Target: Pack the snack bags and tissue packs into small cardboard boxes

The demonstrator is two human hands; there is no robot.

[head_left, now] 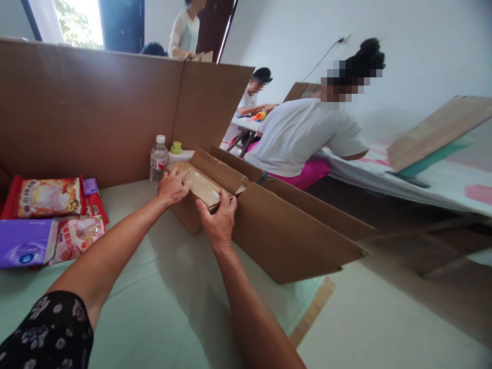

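Observation:
A small brown cardboard box (188,215) stands on the pale green table (165,307), its top flaps folded over. My left hand (172,185) lies on the near left top flap with fingers curled over its edge. My right hand (218,219) grips the front edge of the box top, thumb on the flap (203,187) and fingers down the side. One brown flap (219,169) at the far side stands partly raised.
A water bottle (158,160) and a green-capped white container (177,152) stand behind the box. Snack packets (46,197) and purple packs (25,248) lie at the left. A tall cardboard screen (96,113) walls the table. A large cardboard sheet (300,230) leans at right. Other people work beyond.

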